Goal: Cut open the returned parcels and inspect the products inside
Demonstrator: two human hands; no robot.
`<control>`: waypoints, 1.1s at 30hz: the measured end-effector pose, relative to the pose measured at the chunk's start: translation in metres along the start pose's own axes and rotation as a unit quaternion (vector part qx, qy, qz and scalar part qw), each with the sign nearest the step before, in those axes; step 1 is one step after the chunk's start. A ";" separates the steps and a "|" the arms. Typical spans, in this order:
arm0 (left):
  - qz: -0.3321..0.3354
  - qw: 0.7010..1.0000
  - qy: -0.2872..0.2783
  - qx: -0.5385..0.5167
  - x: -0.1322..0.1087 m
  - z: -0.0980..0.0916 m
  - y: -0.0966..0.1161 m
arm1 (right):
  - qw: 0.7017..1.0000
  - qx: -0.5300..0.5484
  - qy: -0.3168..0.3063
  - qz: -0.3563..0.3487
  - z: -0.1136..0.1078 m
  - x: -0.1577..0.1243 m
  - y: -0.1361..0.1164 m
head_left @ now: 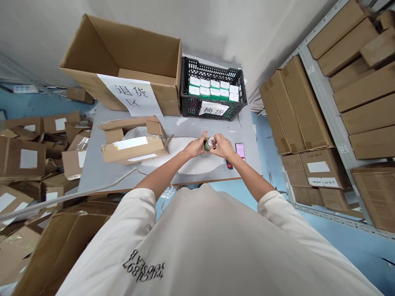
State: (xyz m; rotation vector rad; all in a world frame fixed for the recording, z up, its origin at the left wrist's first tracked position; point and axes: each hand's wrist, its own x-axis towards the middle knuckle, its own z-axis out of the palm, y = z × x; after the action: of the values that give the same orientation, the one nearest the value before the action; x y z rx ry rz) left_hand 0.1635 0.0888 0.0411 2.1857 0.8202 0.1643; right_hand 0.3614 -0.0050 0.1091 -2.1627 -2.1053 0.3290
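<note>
Both my hands meet over the table's front half, around a small jar (211,142) with a round, pale, shiny top. Some green shows below it, perhaps part of its box; my fingers hide the rest. My left hand (196,147) is closed around the green lower part. From the other side, the fingers of my right hand (222,146) grip the jar near its top. Under my hands lies a sheet of white paper (197,166). Just right of my right hand are a red and black cutter (228,164) and a phone (240,151) with a pink screen.
An opened carton (135,146) lies left of my hands. Behind stand a large open cardboard box (123,88) with a paper sign and a black crate (214,112) holding several white-and-green boxes. Discarded cartons (27,158) pile up at left; loaded shelving (328,98) stands at right.
</note>
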 end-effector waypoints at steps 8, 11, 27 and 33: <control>0.021 0.998 0.043 0.029 0.007 -0.010 0.015 | 0.954 0.238 0.181 -0.030 -0.039 0.008 0.031; 0.025 0.996 0.083 -0.002 0.009 -0.022 0.029 | 0.931 0.303 0.206 0.002 -0.051 0.017 0.031; -0.008 0.955 0.134 -0.263 0.010 -0.036 0.022 | 0.809 0.586 0.040 0.006 0.011 0.038 0.024; 0.001 0.958 0.196 -0.208 0.007 -0.041 0.028 | 0.782 0.618 0.052 0.058 0.026 0.041 0.021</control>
State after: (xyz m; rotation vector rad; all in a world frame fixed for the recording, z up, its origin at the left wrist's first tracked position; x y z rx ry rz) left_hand 0.1685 0.1052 0.0887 1.7761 0.9025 0.7228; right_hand 0.3763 0.0335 0.0760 -1.3711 -1.0359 1.1522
